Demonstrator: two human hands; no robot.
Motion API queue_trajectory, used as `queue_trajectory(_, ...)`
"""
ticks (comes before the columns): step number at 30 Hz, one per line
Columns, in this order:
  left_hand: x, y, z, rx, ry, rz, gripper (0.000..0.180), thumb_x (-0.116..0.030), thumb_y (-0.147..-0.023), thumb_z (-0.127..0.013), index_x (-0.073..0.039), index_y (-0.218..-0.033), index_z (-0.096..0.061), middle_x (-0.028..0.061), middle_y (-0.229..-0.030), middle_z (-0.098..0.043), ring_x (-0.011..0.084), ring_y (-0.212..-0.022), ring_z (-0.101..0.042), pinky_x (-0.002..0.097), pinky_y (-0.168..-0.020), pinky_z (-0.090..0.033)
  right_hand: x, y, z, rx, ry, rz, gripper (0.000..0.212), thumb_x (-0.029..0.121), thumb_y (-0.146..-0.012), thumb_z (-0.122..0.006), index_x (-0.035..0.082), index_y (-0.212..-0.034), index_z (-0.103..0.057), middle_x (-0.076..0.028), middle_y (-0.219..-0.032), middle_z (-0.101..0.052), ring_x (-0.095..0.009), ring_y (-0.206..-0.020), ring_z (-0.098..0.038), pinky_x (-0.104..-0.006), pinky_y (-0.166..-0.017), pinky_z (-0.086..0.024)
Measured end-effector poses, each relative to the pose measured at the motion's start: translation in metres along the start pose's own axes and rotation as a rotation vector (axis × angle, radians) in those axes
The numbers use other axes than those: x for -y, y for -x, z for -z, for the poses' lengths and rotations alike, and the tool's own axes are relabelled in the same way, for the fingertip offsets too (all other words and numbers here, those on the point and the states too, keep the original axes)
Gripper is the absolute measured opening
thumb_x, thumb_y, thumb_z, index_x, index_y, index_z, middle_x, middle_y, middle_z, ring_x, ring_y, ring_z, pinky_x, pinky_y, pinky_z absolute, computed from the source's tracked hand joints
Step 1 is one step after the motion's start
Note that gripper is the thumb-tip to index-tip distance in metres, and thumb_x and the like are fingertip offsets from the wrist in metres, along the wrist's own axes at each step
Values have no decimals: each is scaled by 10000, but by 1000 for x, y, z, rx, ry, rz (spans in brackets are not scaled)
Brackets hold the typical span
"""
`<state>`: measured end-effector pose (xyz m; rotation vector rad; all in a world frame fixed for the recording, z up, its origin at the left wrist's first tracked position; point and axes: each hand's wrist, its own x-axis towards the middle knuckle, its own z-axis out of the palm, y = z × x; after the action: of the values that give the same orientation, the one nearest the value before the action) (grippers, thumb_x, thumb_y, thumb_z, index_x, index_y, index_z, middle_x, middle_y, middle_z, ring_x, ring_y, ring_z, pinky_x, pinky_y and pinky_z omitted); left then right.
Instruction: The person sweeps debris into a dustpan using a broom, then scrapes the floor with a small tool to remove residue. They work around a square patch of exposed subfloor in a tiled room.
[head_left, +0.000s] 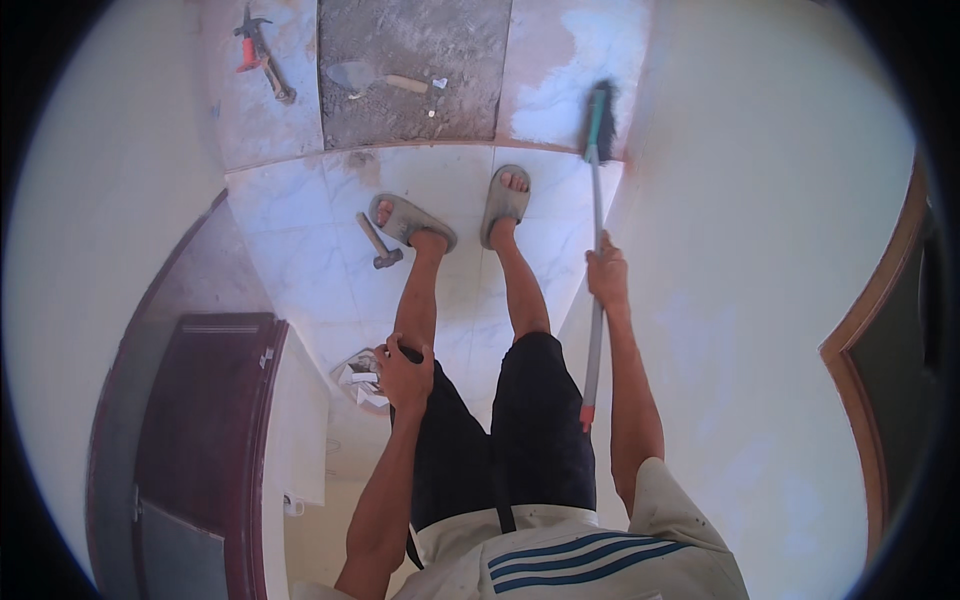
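We rested left hand on left knee, short of bare grey patch, fingers loosely spread, nothing seen in them. Farther forward, right of patch but nearer us, our right hand had fingers wrapped round handle of broom. Hammer lay on tiles short of patch. Broom's blurred head showed right of patch. Trowel lay on patch, red-parted tool left of patch.

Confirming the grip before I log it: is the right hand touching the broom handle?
Touching. The head view shows the right hand wrapped around the grey broom handle, which shows above and below the grip.
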<state>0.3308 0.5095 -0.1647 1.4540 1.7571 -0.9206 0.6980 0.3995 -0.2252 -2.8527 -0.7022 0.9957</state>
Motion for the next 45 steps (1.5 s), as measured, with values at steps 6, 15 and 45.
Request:
queue_trajectory(6,1,1,-2,-16,-33,-11,619,-400,-917,-764,-121,-1427,-552,202,-1419,-512,455,-1258,-607,579,-984,-572,0,41,36,423,-239,-267,615,157,-1003,-656,-94,-1545,-508,-403,-1187,-706,-528,-1080,-728,-481,-949,-579)
queue_trajectory(15,-5,2,3,-46,-36,-39,606,-392,-917,-768,-136,-1425,-558,199,-1420,-517,458,-1271,-602,582,-983,-575,-40,4,73,250,-158,-195,610,136,-1012,-635,-71,-1568,-495,-321,-1039,-766,-415,-917,-781,-444,-829,-596)
queue_trajectory(45,-7,0,2,-25,-93,-23,575,-419,-912,-753,-151,-1394,-590,207,-1401,-549,447,-1255,-632,585,-1017,-551,-83,-19,117,27,39,-97,587,86,-988,-664,6,-1559,-556,-315,-1033,-762,-384,-924,-784,-432,-864,-590)
